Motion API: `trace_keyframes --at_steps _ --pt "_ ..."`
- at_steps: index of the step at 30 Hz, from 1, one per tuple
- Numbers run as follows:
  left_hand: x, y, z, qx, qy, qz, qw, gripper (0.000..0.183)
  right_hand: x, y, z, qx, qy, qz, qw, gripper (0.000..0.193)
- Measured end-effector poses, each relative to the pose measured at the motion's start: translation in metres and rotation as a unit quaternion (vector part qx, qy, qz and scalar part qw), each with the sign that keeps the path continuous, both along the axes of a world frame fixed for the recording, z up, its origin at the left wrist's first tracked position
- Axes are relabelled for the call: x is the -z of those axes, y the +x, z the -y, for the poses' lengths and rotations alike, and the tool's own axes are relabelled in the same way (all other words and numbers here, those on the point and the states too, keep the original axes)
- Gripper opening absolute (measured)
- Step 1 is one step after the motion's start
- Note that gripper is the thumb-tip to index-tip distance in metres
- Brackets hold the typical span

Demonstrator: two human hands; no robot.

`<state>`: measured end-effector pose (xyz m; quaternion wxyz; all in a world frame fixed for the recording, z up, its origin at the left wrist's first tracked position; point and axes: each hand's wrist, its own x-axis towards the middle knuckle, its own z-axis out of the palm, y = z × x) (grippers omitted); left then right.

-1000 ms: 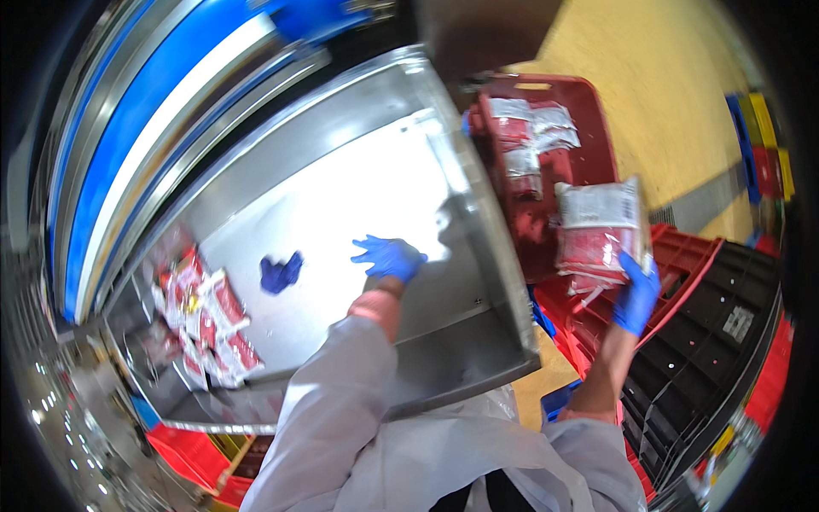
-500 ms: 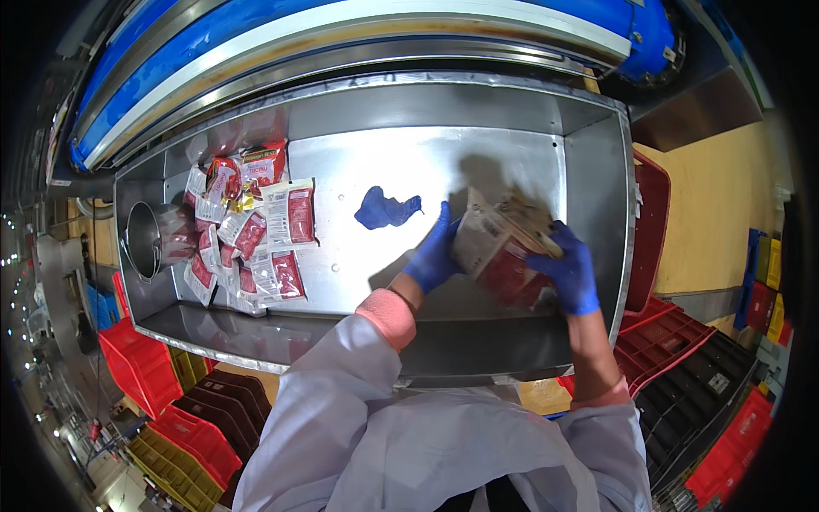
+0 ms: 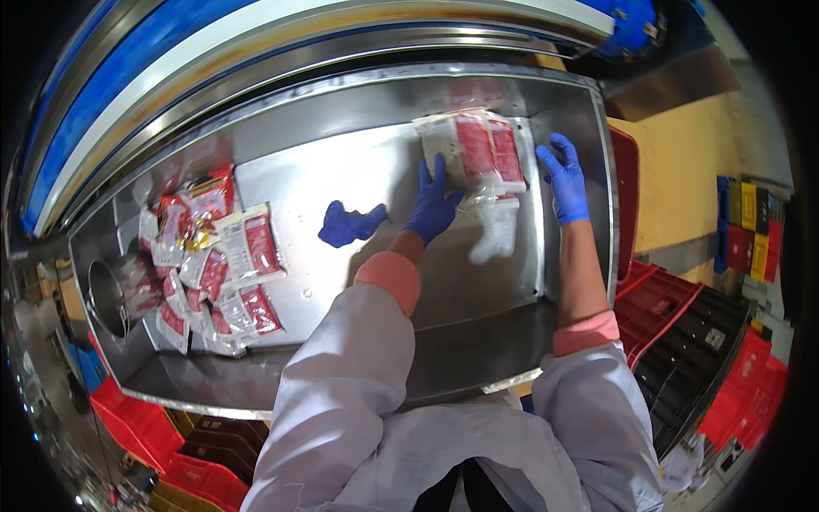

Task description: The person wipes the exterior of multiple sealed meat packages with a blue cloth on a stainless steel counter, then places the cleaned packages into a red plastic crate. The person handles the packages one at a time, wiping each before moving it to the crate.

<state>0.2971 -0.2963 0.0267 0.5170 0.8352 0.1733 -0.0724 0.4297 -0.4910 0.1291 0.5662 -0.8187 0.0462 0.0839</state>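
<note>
Several red-and-white plastic packets (image 3: 476, 149) lie in an overlapping stack at the far right of a metal tray (image 3: 409, 350). My left hand (image 3: 432, 205), in a blue glove, reaches over the left edge of that stack with its fingers spread. To the right of the packets, apart from them, my gloved right hand (image 3: 565, 181) is raised by the tray's right wall with its fingers apart and nothing in them. A crumpled blue glove (image 3: 351, 224) rests on the tray floor left of my left hand.
A heap of similar packets (image 3: 213, 264) fills the tray's left end, beside a round metal container (image 3: 107, 299). Beyond the far wall runs a blue-and-steel machine (image 3: 281, 51). Red crates (image 3: 653, 311) stand to the right, others (image 3: 136, 418) at lower left.
The packets that both hands held have been set down at the tray's far right. My right hand has let go and moved away from them. The view has shifted.
</note>
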Motion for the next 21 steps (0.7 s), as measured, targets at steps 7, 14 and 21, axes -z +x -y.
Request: trace_keyframes --at_steps 7,14,21 --pt "0.044 -0.017 0.012 0.012 0.100 0.114 0.988 0.072 -0.091 0.004 0.149 0.058 0.016 0.071 0.996 0.022" --pt "0.008 -0.012 0.159 -0.017 0.238 -0.292 0.926 0.119 0.037 0.055 0.370 0.249 0.153 -0.183 0.939 0.027" --pt "0.042 -0.007 0.170 -0.001 0.368 -0.414 0.833 0.122 0.226 0.082 0.398 0.215 0.138 -0.364 0.896 0.034"
